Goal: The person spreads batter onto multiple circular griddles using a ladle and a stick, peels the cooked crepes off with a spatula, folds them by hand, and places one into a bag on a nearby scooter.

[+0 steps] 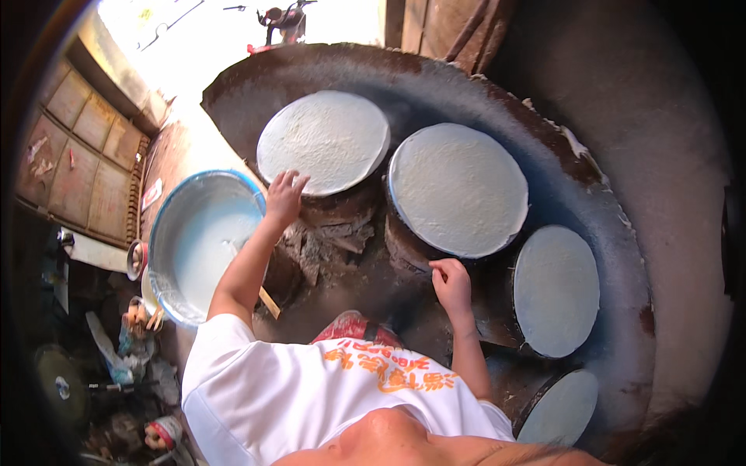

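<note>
My left hand (284, 196) lies with its fingers spread on the near rim of a round disc coated in white batter (324, 140). My right hand (451, 284) has its fingers curled at the lower rim of a second white-coated disc (458, 186); whether it grips anything is not visible. Both discs stand on dark clay stands inside a wide curved clay hearth (622, 256). Two more white-coated discs (556, 289) (563, 404) sit to the right. My white shirt fills the lower middle.
A blue-rimmed basin of white liquid (202, 241) stands at my left, with a wooden stick (269, 301) at its edge. Small containers and clutter (132, 342) lie at the lower left. A parked motorbike (284, 19) shows in bright light beyond the hearth.
</note>
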Tool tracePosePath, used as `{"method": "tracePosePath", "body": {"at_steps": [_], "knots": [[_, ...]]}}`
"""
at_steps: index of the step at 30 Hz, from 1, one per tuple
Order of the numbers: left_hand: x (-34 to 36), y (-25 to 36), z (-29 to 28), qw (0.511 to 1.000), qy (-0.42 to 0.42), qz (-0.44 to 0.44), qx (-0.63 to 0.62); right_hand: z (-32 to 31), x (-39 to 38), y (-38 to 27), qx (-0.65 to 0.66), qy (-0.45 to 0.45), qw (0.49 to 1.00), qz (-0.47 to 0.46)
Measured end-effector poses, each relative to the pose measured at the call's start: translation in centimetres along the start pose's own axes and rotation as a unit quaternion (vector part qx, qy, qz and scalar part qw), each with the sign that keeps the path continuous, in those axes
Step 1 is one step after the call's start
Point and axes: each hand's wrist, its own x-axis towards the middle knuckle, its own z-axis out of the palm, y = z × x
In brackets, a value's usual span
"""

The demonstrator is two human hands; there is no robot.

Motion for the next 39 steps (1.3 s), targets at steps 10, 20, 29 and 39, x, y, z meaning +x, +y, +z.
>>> {"method": "tracePosePath", "body": {"at_steps": [10,20,29,39], "knots": [[4.4,-2.7,1.6,0.983,-0.044,0.139,-0.11,5.8,5.1,-2.7,0.055,-0.057,0.997,0.001],[11.5,-5.9,-0.4,0.935,0.092,0.07,-0.337,7.1,8.0,-4.8,0.021,-0.048,0.998,0.021],[23.7,-11.7,-3.2,0.901,0.085,-0.033,-0.425,6.3,16.7,-2.9,0.052,-0.063,0.997,0.02],[25.8,-5.0,-9.5,0.96,0.107,0.063,-0.25,11.9,32.0,-2.3,0.458,-0.104,0.849,0.243]]}}
